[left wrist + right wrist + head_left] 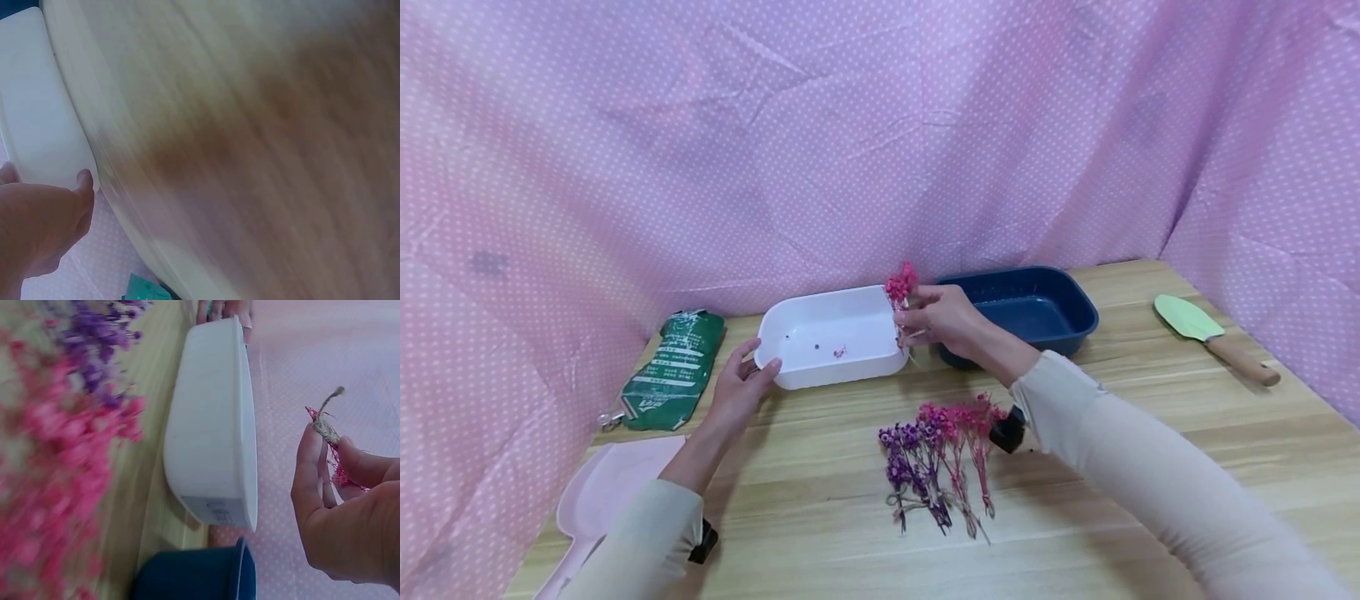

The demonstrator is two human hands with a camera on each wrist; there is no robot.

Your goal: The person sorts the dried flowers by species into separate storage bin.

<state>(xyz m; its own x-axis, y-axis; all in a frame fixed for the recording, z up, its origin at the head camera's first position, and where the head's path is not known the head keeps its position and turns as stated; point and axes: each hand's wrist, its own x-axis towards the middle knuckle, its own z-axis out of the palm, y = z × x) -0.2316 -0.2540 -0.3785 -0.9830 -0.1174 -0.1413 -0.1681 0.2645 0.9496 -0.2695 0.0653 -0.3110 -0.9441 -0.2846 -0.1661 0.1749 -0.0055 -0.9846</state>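
Pale sleeves [1150, 467] come nearest the camera; the right hand [943, 317] pinches a small pink bunch [901, 287] by its bound stems, above the right end of the white tub [842, 371]; dried-looking, it should be feather-light, with brittle heads apt to crumble, so the tied stems seem the safest hold; the left hand [745, 385] grips the tub's left end between thumb and fingers; likely thin, stiff, smooth plastic, the tub could slide if nudged, so its rim suits steadying; other bunches [934, 421] lie on the worktop [805, 517]; a dark blue tub [1030, 315] sits just beside.
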